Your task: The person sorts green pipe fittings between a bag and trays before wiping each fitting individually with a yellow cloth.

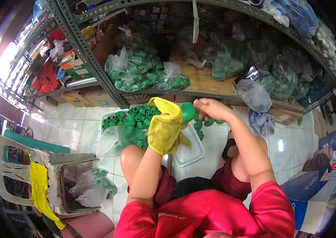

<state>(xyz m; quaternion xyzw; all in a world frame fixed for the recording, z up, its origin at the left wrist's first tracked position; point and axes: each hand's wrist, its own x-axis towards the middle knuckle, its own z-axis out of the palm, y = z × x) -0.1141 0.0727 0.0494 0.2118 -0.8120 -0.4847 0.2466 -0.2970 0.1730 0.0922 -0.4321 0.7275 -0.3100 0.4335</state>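
Observation:
My left hand (166,135), covered by a yellow cloth (164,137), is closed on a green plastic pipe fitting (187,112) that sticks out to the right of the cloth. Beside the fitting's right end is my bare right hand (211,110), its fingertips right at the rim and its fingers apart. Below, many green fittings (136,118) lie heaped in a white tray (104,116). A second white tray (199,152) shows under my hands, partly hidden by the cloth. More loose green fittings (208,122) lie on the tiles below my right hand.
A clear bag of fittings (122,137) leans near my left knee. Left stands a worn plastic chair (17,170) with a yellow cloth strip (39,186). Ahead, a metal shelf (211,95) holds bagged green fittings (132,67). A blue-and-white box (307,194) sits at right.

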